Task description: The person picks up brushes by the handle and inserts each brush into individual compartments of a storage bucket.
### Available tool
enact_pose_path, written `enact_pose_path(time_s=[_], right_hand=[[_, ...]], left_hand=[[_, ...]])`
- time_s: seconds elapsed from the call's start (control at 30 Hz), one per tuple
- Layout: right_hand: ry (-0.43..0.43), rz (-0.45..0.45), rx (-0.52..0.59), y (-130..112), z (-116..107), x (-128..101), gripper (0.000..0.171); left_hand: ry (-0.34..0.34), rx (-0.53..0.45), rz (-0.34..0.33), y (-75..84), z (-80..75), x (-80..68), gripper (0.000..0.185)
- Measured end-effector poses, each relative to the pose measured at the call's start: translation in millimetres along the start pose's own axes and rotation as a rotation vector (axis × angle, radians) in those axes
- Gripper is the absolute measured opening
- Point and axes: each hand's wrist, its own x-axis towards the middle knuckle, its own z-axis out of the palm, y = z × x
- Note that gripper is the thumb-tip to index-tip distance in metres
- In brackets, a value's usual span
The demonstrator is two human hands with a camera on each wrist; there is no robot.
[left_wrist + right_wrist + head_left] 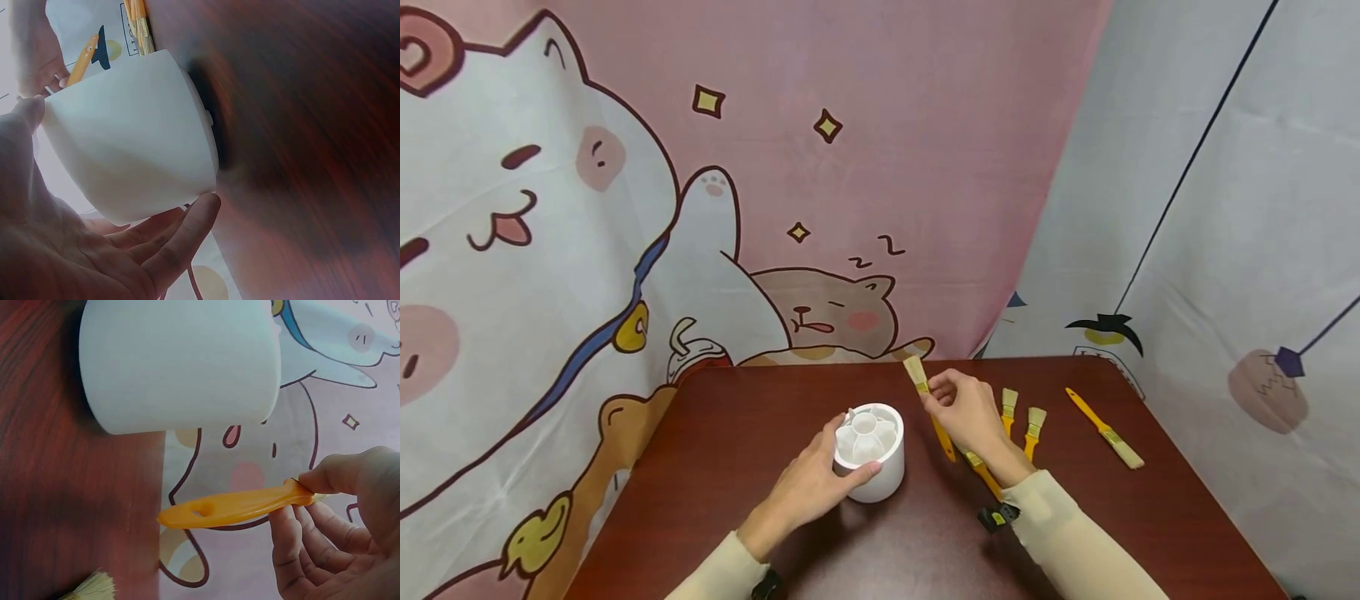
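On the dark red-brown worktop [715, 467] stands a white round container [871, 450], its top moulded into a ring of petal-shaped wells around a middle one. The left hand [808, 483] grips this container from its left side, the thumb lying along the near wall and the fingers curled round the far rim; the left wrist view shows the palm and fingers cupped against the white wall, with the base resting on the wood. The right hand [966, 412] is just to the right of the container and apart from it, pinching a yellow-handled brush [928, 404] between thumb and fingertips, bristles tilted up and away towards the backdrop and the handle pointing down towards the person. In the right wrist view the handle, with a hole near its end, juts out from the pinch below the container's side. A second brush [983, 473] lies on the worktop partly under the right wrist, though how much of it is hidden is hard to judge. Further right lie two short brushes [1021, 417] side by side, bristles pointing away, and a longer brush [1105, 429] lies slantwise, well apart, near the right edge. A cartoon cat backdrop [625, 167] hangs behind.
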Motion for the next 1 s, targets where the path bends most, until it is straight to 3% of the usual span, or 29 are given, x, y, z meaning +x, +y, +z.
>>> enact_pose_path(time_s=[0.67, 1.0], right_hand=[[0.057, -0.237, 0.068, -36, -23, -11, 0.017], [0.064, -0.387, 0.162, -57, -27, -17, 0.016]], left_hand=[[-0.01, -0.004, -0.002, 0.4, -2.6, 0.2, 0.116], [-0.01, -0.019, 0.011, -1.3, -4.4, -1.0, 0.115]])
